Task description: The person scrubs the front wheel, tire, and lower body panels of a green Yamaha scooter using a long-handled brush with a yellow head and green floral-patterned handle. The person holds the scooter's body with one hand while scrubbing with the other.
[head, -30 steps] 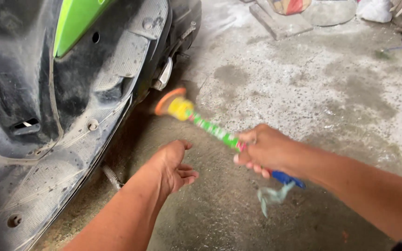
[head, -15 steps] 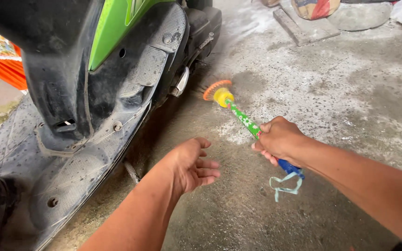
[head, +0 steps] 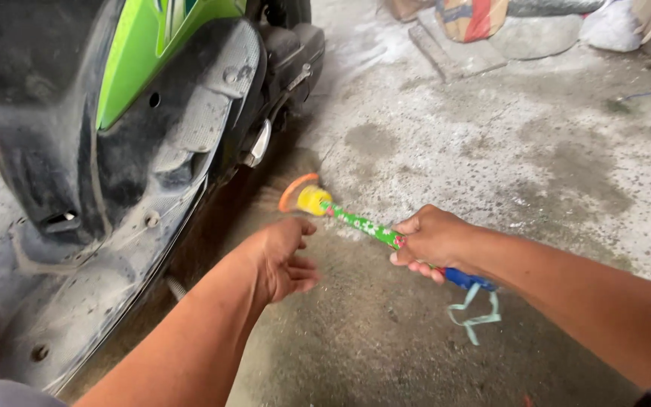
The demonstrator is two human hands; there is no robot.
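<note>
Rough concrete floor point(head: 506, 151) beside a scooter point(head: 114, 151): the right hand point(head: 431, 240) grips a light, stiff broom point(head: 356, 222) mid-handle — probably the best hold; the left hand point(head: 284, 256) hangs loose, empty.

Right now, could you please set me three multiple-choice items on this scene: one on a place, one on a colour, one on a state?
1. Where is the broom head?
A. on the scooter seat
B. low on the floor beside the scooter
C. against the far wall

2. What colour is the scooter's bright panel?
A. green
B. red
C. white

3. What is the left hand doing?
A. gripping the broom
B. pressing the scooter
C. open, holding nothing

Answers:
1 B, the yellow-and-orange head sits by the scooter's lower edge.
2 A, the panel is lime green.
3 C, only the right hand grips the handle.
</note>
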